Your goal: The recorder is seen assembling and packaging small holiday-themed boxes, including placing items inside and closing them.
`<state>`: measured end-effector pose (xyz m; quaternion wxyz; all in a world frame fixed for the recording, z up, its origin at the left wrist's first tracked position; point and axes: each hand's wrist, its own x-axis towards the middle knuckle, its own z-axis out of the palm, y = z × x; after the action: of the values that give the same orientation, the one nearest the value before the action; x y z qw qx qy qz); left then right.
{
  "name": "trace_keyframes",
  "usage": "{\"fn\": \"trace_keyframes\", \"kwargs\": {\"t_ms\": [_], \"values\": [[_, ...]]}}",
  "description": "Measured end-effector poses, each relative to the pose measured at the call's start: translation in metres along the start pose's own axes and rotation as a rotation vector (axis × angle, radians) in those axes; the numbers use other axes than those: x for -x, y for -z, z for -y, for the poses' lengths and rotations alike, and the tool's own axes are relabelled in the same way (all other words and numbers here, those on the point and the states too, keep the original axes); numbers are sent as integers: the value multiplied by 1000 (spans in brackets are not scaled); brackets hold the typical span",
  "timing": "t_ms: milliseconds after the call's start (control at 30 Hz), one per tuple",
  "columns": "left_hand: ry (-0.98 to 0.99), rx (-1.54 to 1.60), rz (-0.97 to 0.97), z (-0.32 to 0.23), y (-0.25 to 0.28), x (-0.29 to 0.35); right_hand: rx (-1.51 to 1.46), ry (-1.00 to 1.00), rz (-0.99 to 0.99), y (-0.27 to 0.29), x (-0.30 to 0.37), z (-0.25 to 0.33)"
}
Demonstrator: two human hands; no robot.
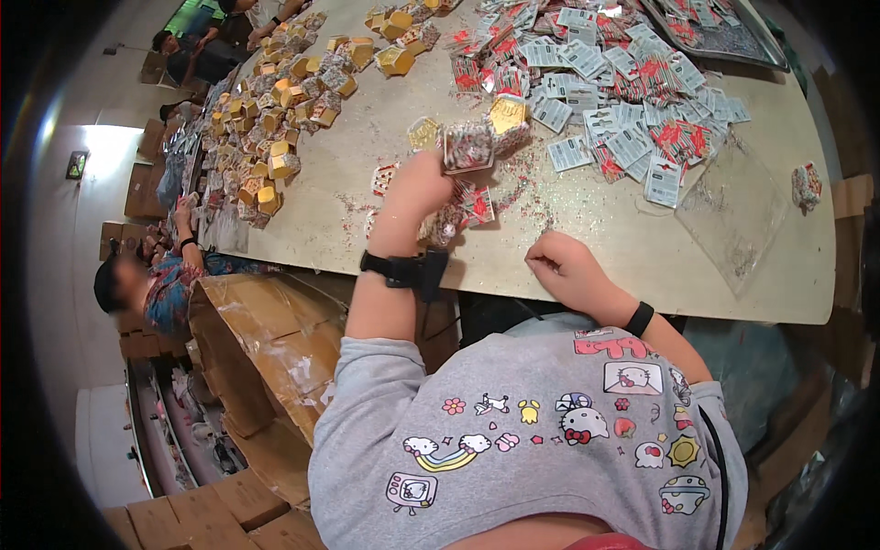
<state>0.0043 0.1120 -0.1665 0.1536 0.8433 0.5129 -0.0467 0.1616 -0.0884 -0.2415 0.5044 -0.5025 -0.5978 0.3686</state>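
Note:
My left hand (418, 191) reaches forward over the table, its fingers closed at the edge of a small glittery box (468, 148) with a pale rim. Part of that grip is hidden behind the hand. Right beside the box lie a gold-faced piece (508, 114) and another gold piece (423, 134). Under my left wrist are a red-and-white packet (477, 205) and a few small patterned pieces. My right hand (576, 273) rests at the table's near edge with its fingers curled in; what they hold, if anything, cannot be made out.
Many gold and speckled boxes (280, 158) spread over the table's left side. A heap of red and white packets (628, 119) lies at the far right, by a metal tray (765, 46). A clear plastic sheet (733, 215), loose glitter and a cardboard box (266, 339) are nearby. Other people sit left.

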Motion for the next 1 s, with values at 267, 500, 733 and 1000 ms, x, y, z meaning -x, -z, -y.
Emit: {"fn": "trace_keyframes", "kwargs": {"t_ms": [267,500,733,1000], "values": [[-156,449,-255,56,71,-9,-1,2,19,-2,1,2],[-356,720,-349,54,138,11,16,-15,37,-2,2,4],[-385,920,-563,27,169,23,37,-6,32,-2,1,5],[-395,797,-512,50,201,25,29,21,25,-3,1,5]]}}
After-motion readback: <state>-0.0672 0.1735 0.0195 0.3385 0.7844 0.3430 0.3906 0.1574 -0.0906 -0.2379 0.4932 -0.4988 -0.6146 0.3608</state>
